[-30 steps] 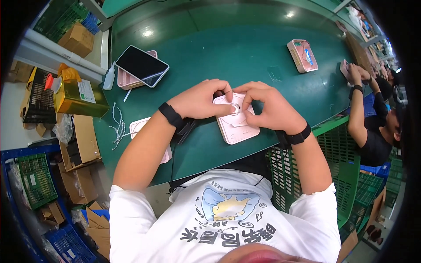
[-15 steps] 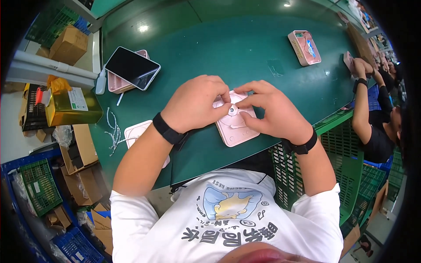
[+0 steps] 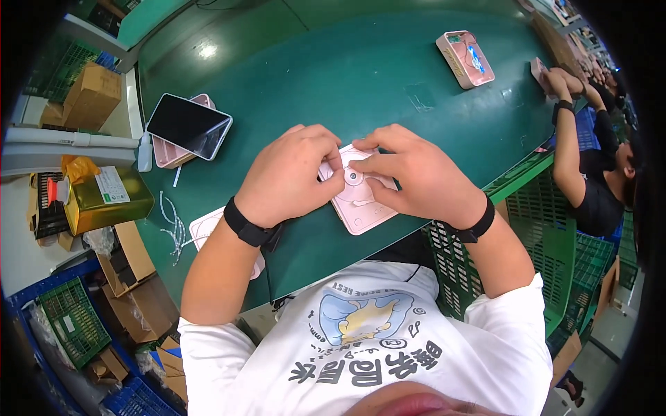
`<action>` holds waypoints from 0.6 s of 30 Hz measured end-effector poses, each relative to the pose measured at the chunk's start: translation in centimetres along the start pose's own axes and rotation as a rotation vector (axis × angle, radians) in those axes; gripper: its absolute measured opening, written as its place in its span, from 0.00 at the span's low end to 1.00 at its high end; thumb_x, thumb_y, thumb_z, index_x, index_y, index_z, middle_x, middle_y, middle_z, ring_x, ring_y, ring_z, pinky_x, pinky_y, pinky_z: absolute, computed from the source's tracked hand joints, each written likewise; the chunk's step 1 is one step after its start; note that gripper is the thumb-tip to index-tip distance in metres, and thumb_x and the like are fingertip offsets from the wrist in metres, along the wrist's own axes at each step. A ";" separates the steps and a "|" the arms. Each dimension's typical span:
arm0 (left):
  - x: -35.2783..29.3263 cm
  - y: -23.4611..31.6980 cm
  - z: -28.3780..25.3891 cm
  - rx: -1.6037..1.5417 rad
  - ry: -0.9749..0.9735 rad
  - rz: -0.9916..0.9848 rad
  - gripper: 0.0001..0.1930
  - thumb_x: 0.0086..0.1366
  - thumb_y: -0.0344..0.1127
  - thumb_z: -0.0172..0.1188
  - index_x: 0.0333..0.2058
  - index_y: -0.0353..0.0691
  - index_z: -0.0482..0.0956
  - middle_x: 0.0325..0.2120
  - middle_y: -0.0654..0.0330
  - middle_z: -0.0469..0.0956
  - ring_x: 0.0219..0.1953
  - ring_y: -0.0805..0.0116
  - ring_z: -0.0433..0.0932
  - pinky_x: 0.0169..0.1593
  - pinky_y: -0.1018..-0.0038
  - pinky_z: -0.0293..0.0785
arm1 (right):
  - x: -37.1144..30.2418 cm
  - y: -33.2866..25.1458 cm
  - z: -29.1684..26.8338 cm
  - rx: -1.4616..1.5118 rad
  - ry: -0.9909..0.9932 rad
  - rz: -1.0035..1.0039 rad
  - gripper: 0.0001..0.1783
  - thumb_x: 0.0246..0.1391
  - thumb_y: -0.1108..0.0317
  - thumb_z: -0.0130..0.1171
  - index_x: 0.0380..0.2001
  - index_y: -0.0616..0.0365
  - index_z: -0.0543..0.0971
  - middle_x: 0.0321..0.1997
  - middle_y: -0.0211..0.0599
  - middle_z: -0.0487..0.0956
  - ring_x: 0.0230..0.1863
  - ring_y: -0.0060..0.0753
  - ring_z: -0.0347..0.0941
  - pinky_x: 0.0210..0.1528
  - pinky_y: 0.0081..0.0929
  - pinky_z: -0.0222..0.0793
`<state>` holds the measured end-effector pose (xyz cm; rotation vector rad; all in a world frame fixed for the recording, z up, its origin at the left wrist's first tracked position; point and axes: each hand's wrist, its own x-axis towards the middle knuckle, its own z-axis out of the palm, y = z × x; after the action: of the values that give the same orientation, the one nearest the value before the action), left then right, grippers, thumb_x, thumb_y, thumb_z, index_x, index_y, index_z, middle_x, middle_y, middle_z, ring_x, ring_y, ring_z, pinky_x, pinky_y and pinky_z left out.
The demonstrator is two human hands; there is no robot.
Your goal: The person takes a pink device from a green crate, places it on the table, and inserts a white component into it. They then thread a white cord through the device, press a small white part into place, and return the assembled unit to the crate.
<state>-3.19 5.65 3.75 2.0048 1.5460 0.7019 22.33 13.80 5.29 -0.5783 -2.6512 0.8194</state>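
A pink plastic panel [image 3: 366, 217] lies tilted on the green table in front of me. On it is a round pale hub [image 3: 354, 177] with a dark centre. My left hand [image 3: 290, 172] is at the panel's left side, thumb and forefinger pinched together just left of the hub; anything between them is too small to see. My right hand [image 3: 429, 179] covers the panel's right side. Its forefinger bends to the hub, another finger lies at the far edge, and the thumb rests below. A second pink panel [image 3: 202, 226] is partly hidden beneath my left forearm.
At left, a phone [image 3: 190, 126] rests on a pink housing [image 3: 168, 153], beside a small white bottle [image 3: 144, 154], pale cords [image 3: 171, 229] and a gold tin [image 3: 111, 202]. An open pink housing [image 3: 452, 61] sits far right, near another person's hands [image 3: 563, 83]. Green crates [image 3: 517, 260] adjoin the right edge.
My left fingertips have drawn slightly left from the hub, which shows more fully. My right forefinger stays by it. The whole view has shifted a little.
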 end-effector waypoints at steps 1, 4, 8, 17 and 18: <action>0.0 0.0 0.0 0.001 0.008 0.004 0.08 0.62 0.37 0.75 0.32 0.39 0.88 0.46 0.56 0.91 0.47 0.50 0.86 0.51 0.57 0.84 | 0.0 0.1 0.1 -0.019 -0.002 -0.006 0.18 0.55 0.74 0.75 0.51 0.56 0.93 0.61 0.42 0.87 0.59 0.48 0.84 0.60 0.42 0.84; 0.0 -0.2 -0.2 -0.016 0.013 0.009 0.08 0.62 0.37 0.74 0.32 0.39 0.88 0.47 0.55 0.91 0.48 0.49 0.86 0.51 0.58 0.84 | 0.1 0.5 -0.3 0.046 -0.029 0.015 0.19 0.56 0.73 0.74 0.52 0.55 0.93 0.62 0.43 0.86 0.60 0.48 0.83 0.63 0.42 0.82; 0.3 -0.4 -0.4 -0.093 -0.017 0.005 0.08 0.62 0.37 0.74 0.32 0.39 0.88 0.48 0.53 0.91 0.50 0.49 0.87 0.53 0.58 0.84 | -0.1 0.9 -0.2 0.081 -0.037 0.022 0.19 0.58 0.71 0.73 0.54 0.54 0.93 0.63 0.43 0.85 0.62 0.49 0.82 0.65 0.42 0.81; -0.2 0.3 -1.0 -0.096 -0.033 -0.043 0.11 0.62 0.38 0.77 0.37 0.39 0.86 0.51 0.51 0.90 0.53 0.47 0.87 0.57 0.58 0.83 | 0.2 1.9 -0.1 0.188 -0.088 0.036 0.17 0.60 0.69 0.73 0.52 0.55 0.94 0.62 0.42 0.85 0.64 0.49 0.82 0.66 0.42 0.80; -0.3 0.5 -0.9 0.027 0.034 -0.017 0.12 0.62 0.38 0.78 0.38 0.39 0.86 0.51 0.51 0.90 0.53 0.47 0.87 0.57 0.57 0.83 | 0.1 1.9 0.0 0.185 -0.077 0.039 0.17 0.60 0.69 0.73 0.52 0.55 0.94 0.62 0.42 0.85 0.64 0.49 0.82 0.66 0.42 0.80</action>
<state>-3.50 5.34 4.70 2.0066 1.5983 0.7150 22.81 15.31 4.16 -0.5628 -2.6016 1.1052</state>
